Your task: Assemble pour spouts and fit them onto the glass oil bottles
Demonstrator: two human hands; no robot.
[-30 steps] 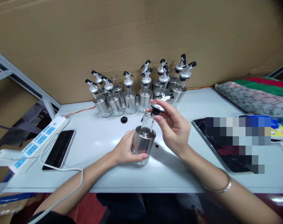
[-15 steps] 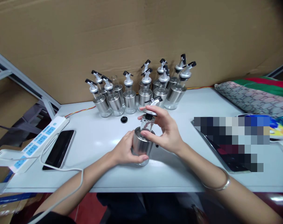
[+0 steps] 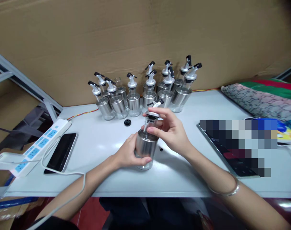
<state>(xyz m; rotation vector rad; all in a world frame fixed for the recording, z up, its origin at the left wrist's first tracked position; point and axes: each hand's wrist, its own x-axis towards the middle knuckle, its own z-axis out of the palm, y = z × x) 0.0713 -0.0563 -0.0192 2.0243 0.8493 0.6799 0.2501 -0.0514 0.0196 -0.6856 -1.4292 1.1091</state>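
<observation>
A glass oil bottle with a steel sleeve (image 3: 147,145) stands on the table in front of me, leaning slightly. Around its lower body, my left hand (image 3: 127,153) is closed, thumb across the front. My right hand (image 3: 174,131) grips the silver pourer spout (image 3: 152,114) at the bottle's mouth, with its fingers behind and the thumb by the glass neck. Black stopper rings show under the pourer's collar. A small black piece (image 3: 161,149) lies just right of the bottle, and a black round cap (image 3: 127,122) lies behind it to the left.
Several similar bottles (image 3: 133,103) with pourers stand at the back, by the cardboard wall (image 3: 112,38); one bottle (image 3: 118,83) has no pourer. On the left are a phone (image 3: 61,153), a power strip (image 3: 37,148) and a white cable. A tablet (image 3: 222,150) and a patterned cushion (image 3: 258,95) lie right.
My right hand and the pourer have shifted slightly left, and the hand's thumb is higher on the neck. More of the small black piece shows. My left hand keeps its hold.
</observation>
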